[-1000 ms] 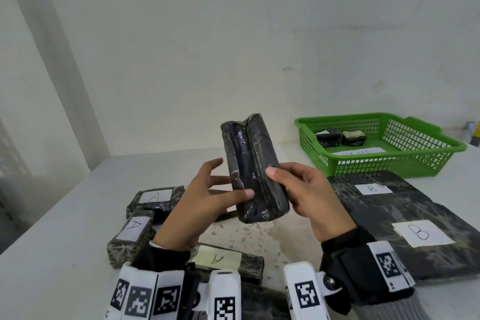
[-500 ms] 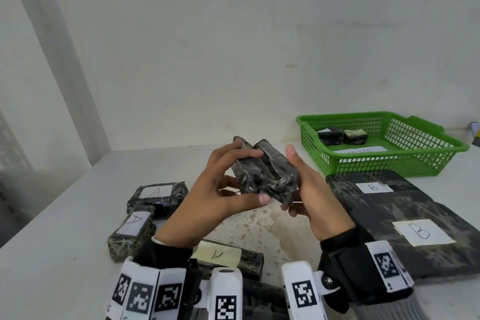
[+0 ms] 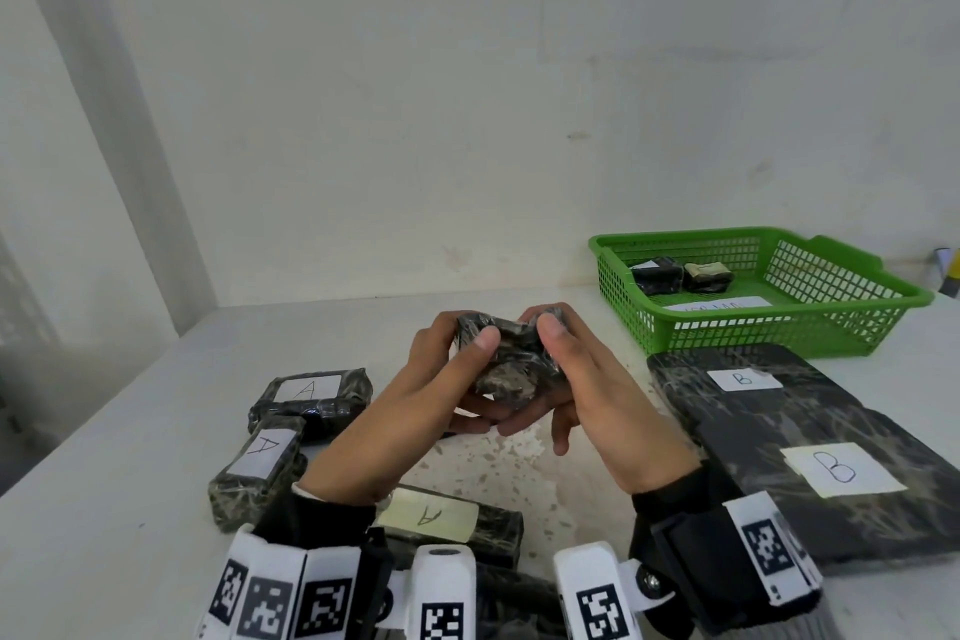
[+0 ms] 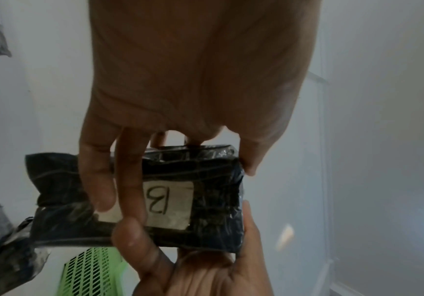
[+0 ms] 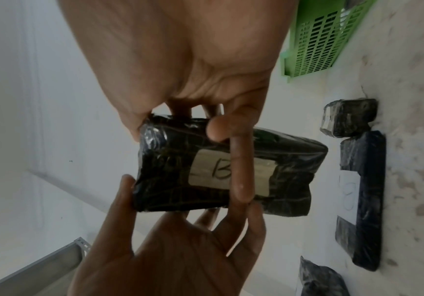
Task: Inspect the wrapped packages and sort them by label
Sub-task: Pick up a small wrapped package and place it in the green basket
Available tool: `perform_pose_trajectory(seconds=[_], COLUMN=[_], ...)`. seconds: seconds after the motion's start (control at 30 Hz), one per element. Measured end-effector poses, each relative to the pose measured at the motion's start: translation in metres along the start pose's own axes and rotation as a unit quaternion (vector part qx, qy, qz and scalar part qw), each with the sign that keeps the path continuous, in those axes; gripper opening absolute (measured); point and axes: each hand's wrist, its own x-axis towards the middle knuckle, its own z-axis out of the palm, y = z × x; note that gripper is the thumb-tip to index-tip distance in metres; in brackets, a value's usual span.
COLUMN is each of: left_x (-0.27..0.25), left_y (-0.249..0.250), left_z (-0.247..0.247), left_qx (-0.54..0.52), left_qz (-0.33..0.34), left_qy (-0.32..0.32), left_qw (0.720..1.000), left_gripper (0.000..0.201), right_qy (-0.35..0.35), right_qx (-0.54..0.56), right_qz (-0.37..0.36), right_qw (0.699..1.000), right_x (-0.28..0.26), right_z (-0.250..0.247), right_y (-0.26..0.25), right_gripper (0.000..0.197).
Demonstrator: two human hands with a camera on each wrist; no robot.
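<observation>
Wrapped package [image 3: 511, 363] labelled B, held in both grips, left hand [image 3: 415, 405] and right hand [image 3: 592, 395] curled round it

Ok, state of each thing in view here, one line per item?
Held package: off the table, label B facing away from the head camera.
Left hand: grips the package.
Right hand: grips the package.
Three A packages: lying on table, labels up.
Large B packages: lying flat, labels up.
Green basket: holds two small packages.

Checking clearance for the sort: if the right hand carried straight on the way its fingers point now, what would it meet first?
The right hand points left across the wrapped package, so it would probably meet the left hand first, already touching fingers beneath.
</observation>
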Motion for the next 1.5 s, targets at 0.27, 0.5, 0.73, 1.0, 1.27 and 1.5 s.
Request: perform_pose_trajectory(seconds=[0.27, 0.5, 0.73, 1.0, 1.27, 1.5], left_x=[-0.0009, 0.0015, 0.0036, -0.0011, -0.0036, -0.0021], left_y=[-0.0004, 0.0004, -0.0018, 0.0025, 0.0027, 0.0047], left_z=[-0.0001, 0.0033, -0.0012, 0.0054, 0.004, 0.0043], left_qx=[0.013, 0.016, 0.006, 0.052, 0.065, 0.05], left_qz=[-0.026, -0.059, -0.051, -0.026, -0.022, -0.013], left_qy=[0.01, -0.046, -0.048, -0.032, -0.033, -0.018], left_qw=[1.0, 0.997, 0.998, 0.998, 0.997, 0.998], left_gripper=[0.033, 0.048, 0.085, 0.054, 0.065, 0.069], right_qy=[-0.059, 0.004, -0.026, -0.014, -0.042, -0.045], right_qx=[-0.039, -0.054, -0.076, -0.083, -0.067, -0.028], right_qz=[0.041, 0.03, 0.021, 0.029, 0.038, 0.035], right_qw=[0.997, 0.998, 0.997, 0.996, 0.996, 0.998], right_x=[0.0015, 0.0, -0.0018, -0.0018, -0.0025, -0.0014], right_z=[-0.0009, -0.0013, -0.0023, -0.0013, 0.0001, 0.0026], right_y=[0.0048, 0.0057, 0.0036, 0.0049, 0.0038, 0.0038], right_gripper=[0.078, 0.031, 0.05, 0.045, 0.078, 0.081])
